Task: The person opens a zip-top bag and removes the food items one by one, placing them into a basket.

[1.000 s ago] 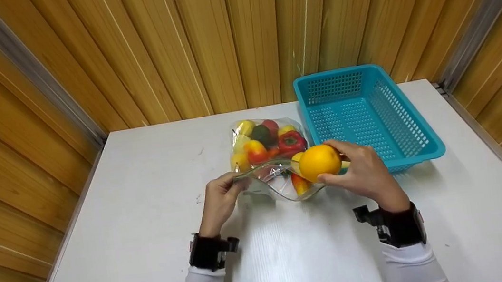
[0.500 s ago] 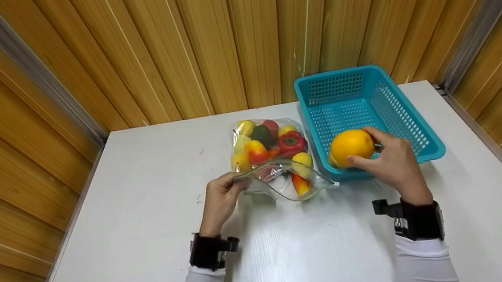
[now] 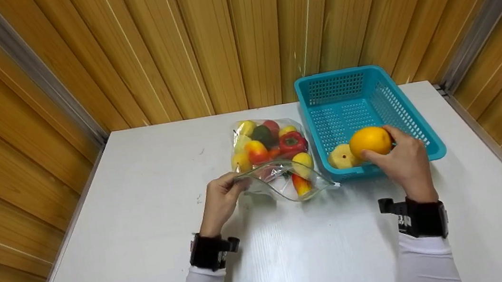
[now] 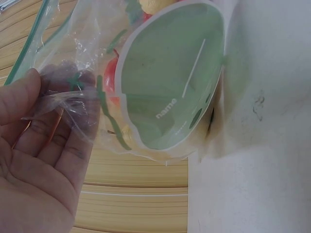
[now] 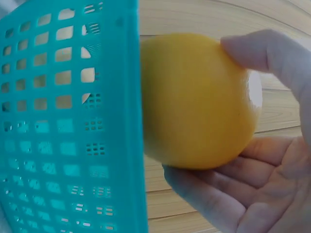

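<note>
My right hand (image 3: 404, 158) holds an orange (image 3: 370, 141) between thumb and fingers, over the front of the teal basket (image 3: 439, 149). In the right wrist view, the orange (image 5: 199, 102) shows above the basket's rim. A pale yellow round fruit (image 3: 342, 156) lies inside at the front left corner. At the left, my left hand (image 3: 220, 197) pinches the mouth edge of a clear zip bag (image 3: 276, 188), whose mouth gapes toward me. Inside the bag are a red bell pepper (image 3: 292, 143), a dark green fruit (image 3: 262, 136) and several yellow and red fruits.
The bag and basket stand side by side toward the back of the white table (image 3: 156, 191). Wood-patterned panels (image 3: 210, 45) rise behind and on both sides. In the left wrist view, the bag has a green label (image 4: 170, 73) reading "name".
My right hand has carried the orange from the bag's mouth rightward over the basket, uncovering the pale yellow fruit there. The left hand keeps its place on the bag.
</note>
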A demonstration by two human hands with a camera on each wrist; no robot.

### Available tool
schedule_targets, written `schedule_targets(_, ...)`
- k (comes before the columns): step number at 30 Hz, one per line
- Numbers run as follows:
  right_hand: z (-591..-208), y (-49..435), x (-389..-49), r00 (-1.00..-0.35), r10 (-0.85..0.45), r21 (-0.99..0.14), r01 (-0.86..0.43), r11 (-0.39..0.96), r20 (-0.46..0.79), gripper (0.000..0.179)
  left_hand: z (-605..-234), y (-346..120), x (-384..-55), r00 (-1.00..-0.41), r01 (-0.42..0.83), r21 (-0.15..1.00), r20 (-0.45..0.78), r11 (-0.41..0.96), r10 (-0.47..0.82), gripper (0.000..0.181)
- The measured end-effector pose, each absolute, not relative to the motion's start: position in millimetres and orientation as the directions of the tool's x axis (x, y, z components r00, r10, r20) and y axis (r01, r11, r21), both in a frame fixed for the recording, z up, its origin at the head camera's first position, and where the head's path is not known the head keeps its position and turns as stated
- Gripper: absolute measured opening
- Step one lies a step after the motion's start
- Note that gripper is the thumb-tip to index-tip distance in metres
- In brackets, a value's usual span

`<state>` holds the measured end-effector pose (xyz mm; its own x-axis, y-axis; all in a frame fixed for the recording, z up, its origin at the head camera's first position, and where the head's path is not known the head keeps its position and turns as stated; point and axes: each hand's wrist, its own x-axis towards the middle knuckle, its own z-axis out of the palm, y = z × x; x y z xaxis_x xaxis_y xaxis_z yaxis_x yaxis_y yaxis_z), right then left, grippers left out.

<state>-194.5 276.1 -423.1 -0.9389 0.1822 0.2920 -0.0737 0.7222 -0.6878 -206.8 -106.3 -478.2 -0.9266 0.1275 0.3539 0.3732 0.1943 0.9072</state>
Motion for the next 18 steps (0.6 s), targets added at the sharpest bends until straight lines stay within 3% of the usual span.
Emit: schedule_targets(18,-445.3,285.5,-208.5,-0.921,0.279,-0.614,0.056,0.788,0.274,0.057,-476.5,-106.2,-206.3,-0.932,0.360,0.906,0.339,0.223,0.127,0.008)
